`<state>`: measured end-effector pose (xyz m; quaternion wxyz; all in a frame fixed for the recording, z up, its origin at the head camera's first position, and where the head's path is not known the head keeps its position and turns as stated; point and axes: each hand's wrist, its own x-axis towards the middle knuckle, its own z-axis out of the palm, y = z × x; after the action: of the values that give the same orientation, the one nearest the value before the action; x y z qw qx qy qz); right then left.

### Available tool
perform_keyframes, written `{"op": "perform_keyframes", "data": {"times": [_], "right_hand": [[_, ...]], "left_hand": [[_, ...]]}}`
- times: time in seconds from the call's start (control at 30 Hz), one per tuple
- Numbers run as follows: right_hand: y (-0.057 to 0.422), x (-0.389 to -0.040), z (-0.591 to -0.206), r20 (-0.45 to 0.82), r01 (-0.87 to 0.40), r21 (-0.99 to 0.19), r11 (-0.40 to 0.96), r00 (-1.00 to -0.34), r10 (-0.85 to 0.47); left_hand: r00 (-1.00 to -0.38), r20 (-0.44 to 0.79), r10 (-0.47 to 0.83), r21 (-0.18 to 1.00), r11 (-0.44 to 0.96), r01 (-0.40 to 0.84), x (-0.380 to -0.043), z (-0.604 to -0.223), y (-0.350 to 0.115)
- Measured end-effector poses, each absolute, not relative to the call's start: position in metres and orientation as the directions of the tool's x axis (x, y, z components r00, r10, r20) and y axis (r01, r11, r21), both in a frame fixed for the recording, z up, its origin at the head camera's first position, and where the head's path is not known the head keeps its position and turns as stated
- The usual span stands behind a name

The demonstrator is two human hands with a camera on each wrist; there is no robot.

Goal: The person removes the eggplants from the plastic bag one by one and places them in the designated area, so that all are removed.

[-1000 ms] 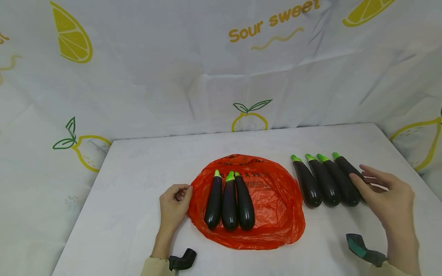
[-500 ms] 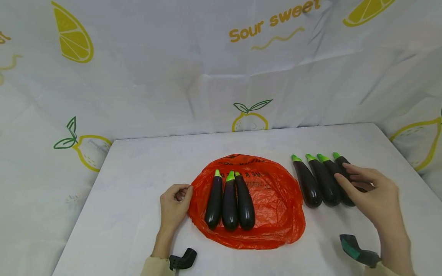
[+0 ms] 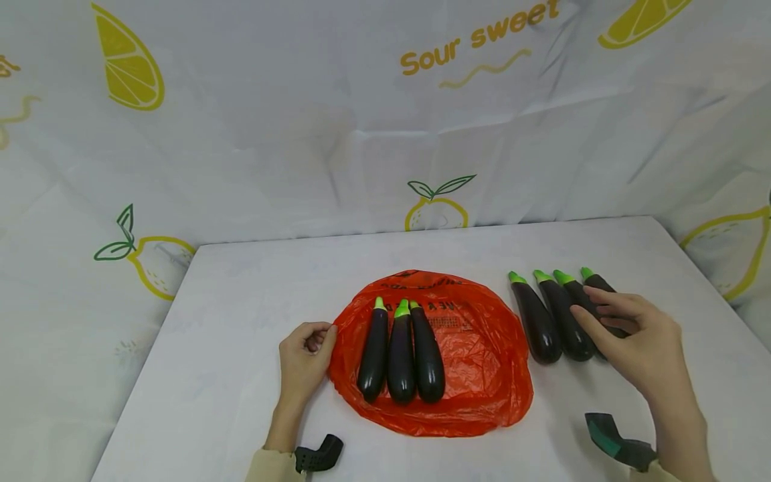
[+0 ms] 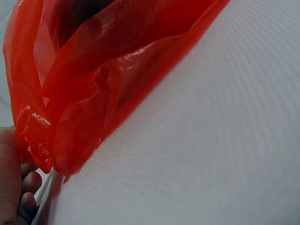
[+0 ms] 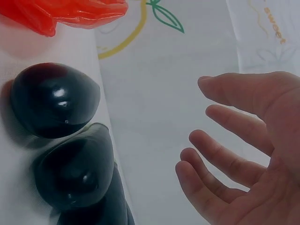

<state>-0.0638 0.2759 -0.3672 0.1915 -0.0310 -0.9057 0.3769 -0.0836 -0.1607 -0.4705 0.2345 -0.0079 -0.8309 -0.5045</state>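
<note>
A red plastic bag (image 3: 482, 361) lies spread on the table, its rim rolled up. Three dark eggplants (image 3: 400, 355) with green tops lie side by side on its left half. My left hand (image 3: 304, 358) pinches the bag's left edge between thumb and fingers; the left wrist view has the gathered plastic (image 4: 40, 140) at the fingers. To the bag's right, several more eggplants (image 3: 536, 321) lie in a slanted row. Above the right end of that row, my right hand (image 3: 638, 341) hovers with fingers spread and nothing in them, partly hiding the two rightmost. The right wrist view shows it apart from the nearest eggplants (image 5: 77, 171).
The white table (image 3: 241, 294) ends at a far edge against a white cloth backdrop (image 3: 271, 134) printed with lemons and lettering. Dark camera mounts (image 3: 319, 453) are strapped to both wrists.
My right hand has moved left along the eggplant row, from beside the rightmost one to over the right-hand pair. The left hand, bag and eggplants have stayed in place.
</note>
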Motion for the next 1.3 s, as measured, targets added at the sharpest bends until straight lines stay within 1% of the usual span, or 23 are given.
{"op": "perform_keyframes", "data": {"times": [0.13,0.3,0.47,0.73,0.97,1.3], "right_hand": [[0.274,-0.063,-0.367,0.330,-0.103,-0.699,0.707,-0.924,0.192],[0.272,-0.063,-0.367,0.340,-0.115,-0.692,0.713,-0.923,0.181],[0.271,-0.063,-0.365,0.333,-0.109,-0.690,0.715,-0.925,0.180],[0.267,-0.062,-0.365,0.342,-0.124,-0.697,0.706,-0.923,0.175],[0.265,-0.062,-0.364,0.350,-0.144,-0.702,0.697,-0.922,0.163],[0.255,-0.064,-0.365,0.365,-0.182,-0.702,0.689,-0.922,0.127]], "left_hand": [[-0.885,0.403,-0.232,0.832,0.495,0.249,-0.079,-0.455,-0.154],[-0.876,0.427,-0.224,0.825,0.493,0.276,-0.074,-0.441,-0.150],[-0.877,0.423,-0.227,0.826,0.494,0.270,-0.076,-0.445,-0.151],[-0.883,0.416,-0.219,0.825,0.500,0.265,-0.084,-0.473,-0.162],[-0.887,0.421,-0.189,0.832,0.470,0.294,-0.084,-0.472,-0.165],[-0.894,0.408,-0.188,0.833,0.478,0.279,-0.083,-0.472,-0.165]]}}
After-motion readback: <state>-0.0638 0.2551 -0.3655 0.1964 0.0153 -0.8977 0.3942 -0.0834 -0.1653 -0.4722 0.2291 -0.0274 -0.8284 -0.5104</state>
